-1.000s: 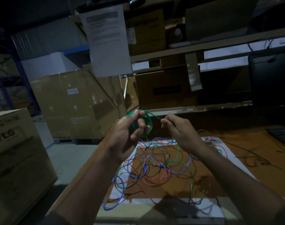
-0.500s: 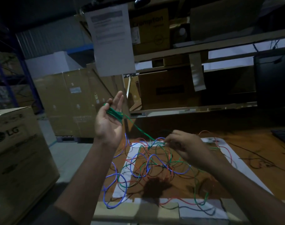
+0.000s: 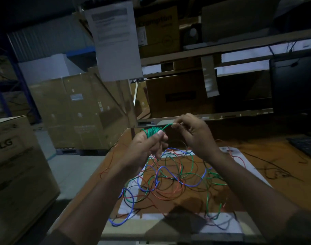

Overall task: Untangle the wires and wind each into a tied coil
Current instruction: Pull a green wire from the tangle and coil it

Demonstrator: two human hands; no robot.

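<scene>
My left hand (image 3: 147, 147) grips a small coil of green wire (image 3: 152, 131) wound round its fingers, thumb pressed on the turns. My right hand (image 3: 193, 133) pinches the green strand just to the right of the coil, at the same height. Both hands are raised above the table. Below them lies a tangle of blue, green, red and black wires (image 3: 169, 181) on the wooden table (image 3: 253, 167), over a white-bordered mat (image 3: 239, 228). The green wire trails down from the hands into the tangle.
Large cardboard boxes (image 3: 77, 110) stand to the left beyond the table edge, an LG box (image 3: 15, 165) nearer. A shelf with boxes and a hanging paper sheet (image 3: 115, 41) rises behind. A keyboard (image 3: 307, 145) and loose black wire (image 3: 275, 172) lie at the right.
My left hand closed round the green coil and came down toward the middle. My right hand rose from the tangle and now pinches the strand beside the coil.
</scene>
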